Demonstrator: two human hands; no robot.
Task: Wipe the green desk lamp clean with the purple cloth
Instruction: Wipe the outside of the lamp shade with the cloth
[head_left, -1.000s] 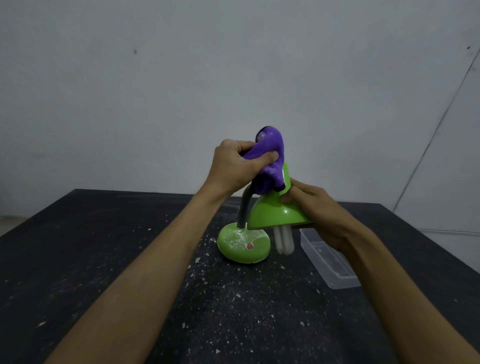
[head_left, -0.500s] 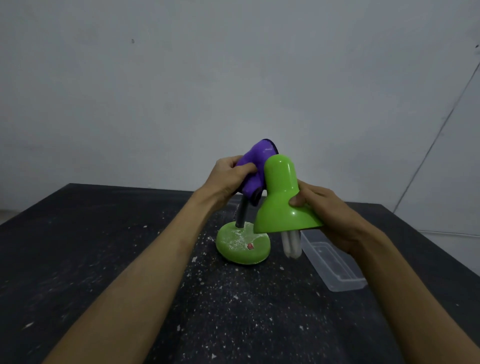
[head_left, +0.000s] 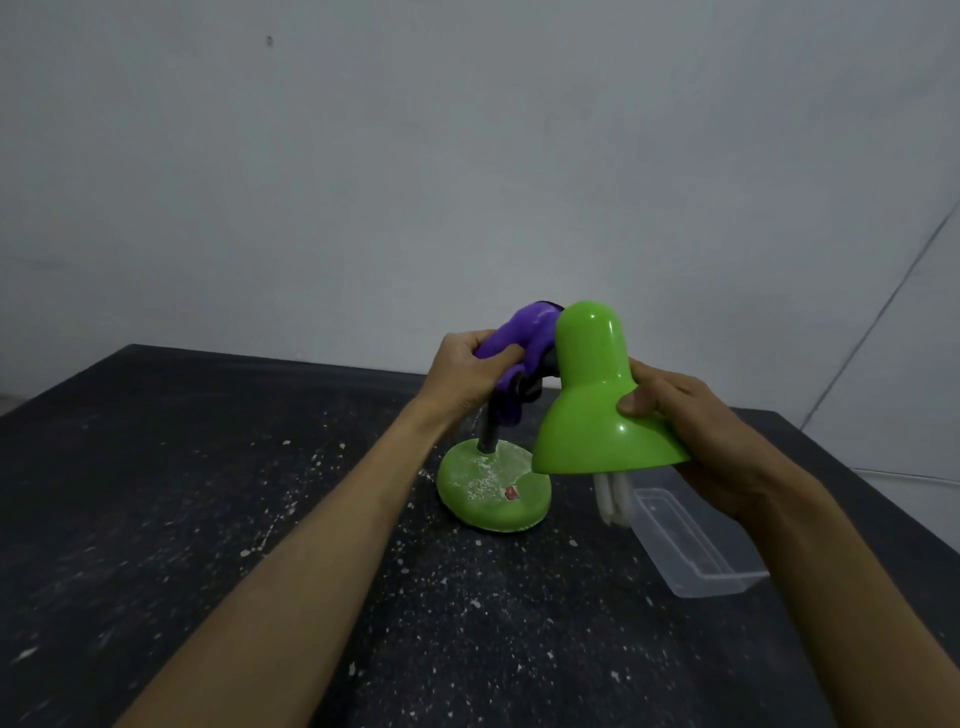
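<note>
1. A second ago the purple cloth (head_left: 519, 348) sat bunched over the crown of the lamp's shade; now it has come down off the crown and is wrapped around the dark neck joint behind the shade (head_left: 597, 395). The left hand (head_left: 470, 371) has its grip closed on the cloth, fingers curled over the wad.

2. The right hand (head_left: 691, 415) has kept its hold throughout: thumb pressed on the shade's flared skirt, the other fingers round the far side, steadying it. The shade has tipped so its rounded top now faces up and towards the onlooker, fully uncovered.

3. My reading is that the top of the shade is done and the wiping has gone on to the neck. The base would seem to come next, since it is plainly the dirtiest part.

4. The green desk lamp (head_left: 493, 488) stands on the dark desk (head_left: 208, 493), near its middle, just ahead of both forearms. The shade is glossy and bright, with clean highlights and no visible dust. The round base is another matter: a pale, powdery film covers much of its upper face around the stem, with a small red mark near the front edge.

5. A white bulb (head_left: 615, 499) pokes out below the shade's rim. Just beside it lies a clear plastic tray (head_left: 696, 551). White specks are scattered over the desk around the base.
</note>
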